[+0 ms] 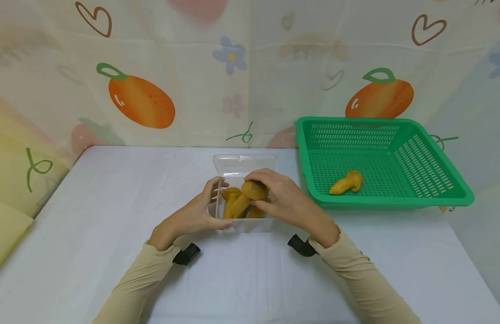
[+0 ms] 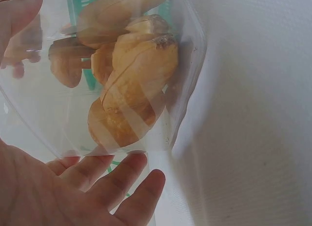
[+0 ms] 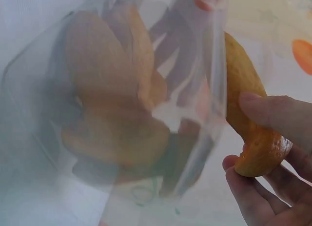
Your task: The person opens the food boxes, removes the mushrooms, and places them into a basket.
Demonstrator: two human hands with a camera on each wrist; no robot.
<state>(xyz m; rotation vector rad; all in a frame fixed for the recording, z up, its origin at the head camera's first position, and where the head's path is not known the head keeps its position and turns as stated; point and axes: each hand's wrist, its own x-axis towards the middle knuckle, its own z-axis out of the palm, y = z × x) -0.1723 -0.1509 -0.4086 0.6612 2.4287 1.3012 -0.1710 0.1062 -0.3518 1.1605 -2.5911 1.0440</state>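
My left hand (image 1: 190, 215) grips the left side of a clear plastic box (image 1: 250, 226), thumb at the front and fingers along the far side. The box's hinged lid (image 1: 246, 163) stands raised at the back. Between thumb and fingers, my right hand (image 1: 292, 200) pinches a yellow-brown mushroom (image 3: 248, 118) by its cap, over the box opening. In the head view its stem slants down to the left, into the box. More mushrooms (image 2: 139, 74) lie inside, seen through the wall in the left wrist view. How they overlap is partly hidden by glare.
At the right back stands a green plastic basket (image 1: 385, 203) with slotted walls. One mushroom (image 1: 347, 182) lies in it, near its front left. A white cloth (image 1: 250, 279) covers the table. Behind hangs a patterned curtain (image 1: 274, 81). Black pieces (image 1: 187, 254) sit by both wrists.
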